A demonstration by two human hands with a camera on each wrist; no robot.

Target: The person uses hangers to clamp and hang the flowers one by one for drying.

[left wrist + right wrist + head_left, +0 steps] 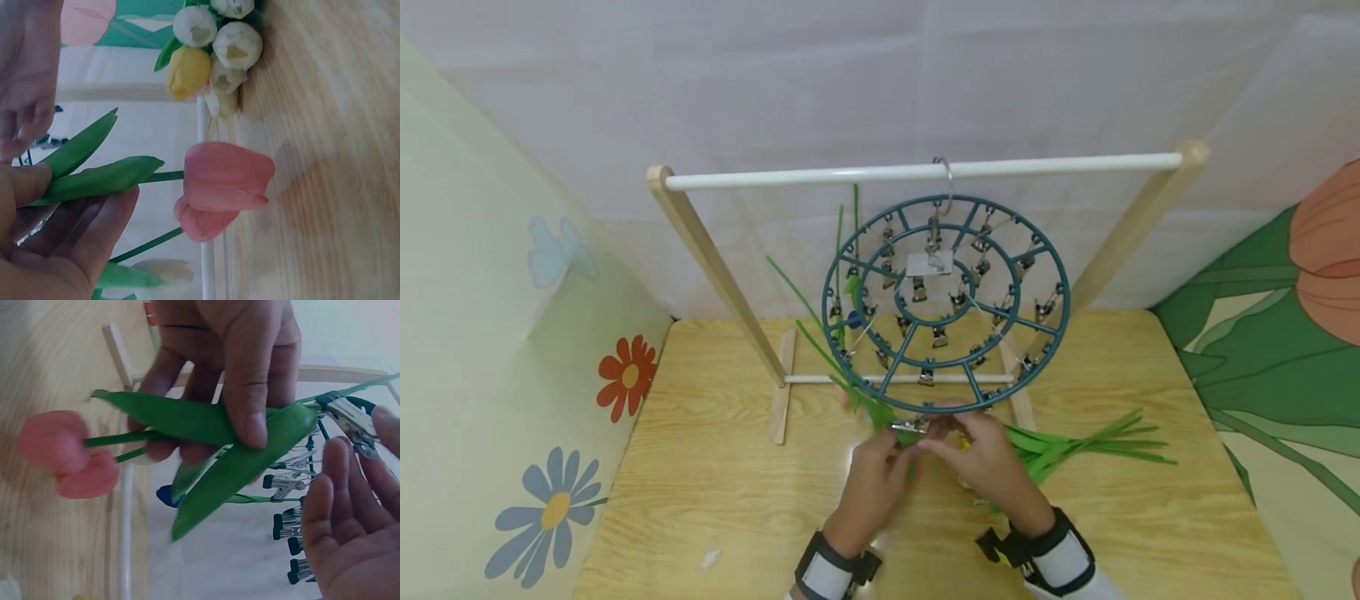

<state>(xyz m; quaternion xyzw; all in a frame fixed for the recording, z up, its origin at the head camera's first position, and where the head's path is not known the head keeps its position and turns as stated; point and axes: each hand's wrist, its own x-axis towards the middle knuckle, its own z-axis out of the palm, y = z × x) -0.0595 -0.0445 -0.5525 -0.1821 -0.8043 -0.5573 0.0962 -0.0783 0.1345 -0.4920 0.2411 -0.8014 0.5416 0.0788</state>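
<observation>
Wood table (pixel 715 500); left hand (pixel 868 487) holds tulips (pixel 55 442), right hand (pixel 996 471) pinches clip (pixel 355 419). Likely clipping step; next needs secure bite.

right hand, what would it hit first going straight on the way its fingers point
Beyond the metal clip it pinches, the right hand would probably meet the green leaves held by the left hand first, though depth is unclear.

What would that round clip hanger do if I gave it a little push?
The round clip hanger would probably swing, since it hangs by one hook over the white bar. Its metal clips would likely jiggle, because most dangle from the rings. The frame should stay fairly stiff, as spokes brace the rings.
</observation>
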